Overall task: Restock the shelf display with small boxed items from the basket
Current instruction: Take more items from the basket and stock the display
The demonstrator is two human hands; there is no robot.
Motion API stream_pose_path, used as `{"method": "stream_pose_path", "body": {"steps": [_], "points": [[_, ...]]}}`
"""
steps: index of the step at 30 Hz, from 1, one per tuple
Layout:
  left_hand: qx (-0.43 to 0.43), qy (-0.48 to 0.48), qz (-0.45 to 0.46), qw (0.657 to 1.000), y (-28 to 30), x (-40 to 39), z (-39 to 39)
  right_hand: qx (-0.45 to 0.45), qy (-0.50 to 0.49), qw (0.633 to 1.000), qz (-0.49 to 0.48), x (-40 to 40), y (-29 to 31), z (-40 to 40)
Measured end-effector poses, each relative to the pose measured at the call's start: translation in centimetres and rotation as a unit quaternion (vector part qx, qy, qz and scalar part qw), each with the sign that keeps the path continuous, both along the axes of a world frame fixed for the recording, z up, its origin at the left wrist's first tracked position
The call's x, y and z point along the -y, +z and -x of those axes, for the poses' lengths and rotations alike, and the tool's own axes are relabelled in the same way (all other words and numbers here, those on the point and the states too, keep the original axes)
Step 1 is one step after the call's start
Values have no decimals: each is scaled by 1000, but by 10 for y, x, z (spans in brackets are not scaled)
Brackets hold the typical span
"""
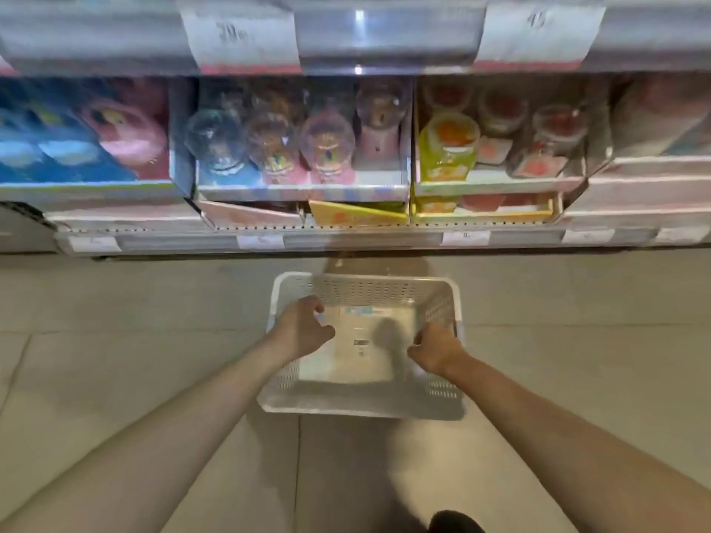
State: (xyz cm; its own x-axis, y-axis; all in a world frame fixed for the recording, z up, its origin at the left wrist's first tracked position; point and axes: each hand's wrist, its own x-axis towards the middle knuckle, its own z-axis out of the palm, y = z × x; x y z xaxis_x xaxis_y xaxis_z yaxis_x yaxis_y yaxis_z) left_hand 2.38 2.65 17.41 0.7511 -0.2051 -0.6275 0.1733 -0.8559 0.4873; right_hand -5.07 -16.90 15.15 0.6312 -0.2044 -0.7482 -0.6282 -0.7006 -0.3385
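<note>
While both arms reach down, white basket (363, 286) sits on floor at 6 o'clock below shelf display (304, 186). L hand (304, 330) at its 9 o'clock rim, fingers curled, loosely apart; R hand (436, 350) at 3 o'clock, fingers closed on rim. Boxed items in basket: can't tell.

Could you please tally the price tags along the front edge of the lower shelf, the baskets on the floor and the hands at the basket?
Price tags: 5, all blurred
Basket: 1
Hands: 2, left hand and right hand
Total: 8
</note>
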Motion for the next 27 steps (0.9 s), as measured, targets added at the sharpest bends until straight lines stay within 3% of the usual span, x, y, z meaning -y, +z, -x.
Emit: {"method": "stream_pose_path", "body": {"steps": [7,10,13,19,27], "points": [[56,-105,-149,982,-99,7,-11,-19,140,981,132,-17,-85,-5],[28,-116,-178,977,-131,6,-14,-11,95,987,127,-17,-114,-8],[33,-121,-188,974,-151,6,-16,-15,67,989,134,-20,-126,-11],[54,-132,-196,970,-174,9,-21,-50,101,976,187,-26,-135,-14],[43,-135,-163,976,-184,11,-16,29,152,968,197,-26,-145,-13]]}}
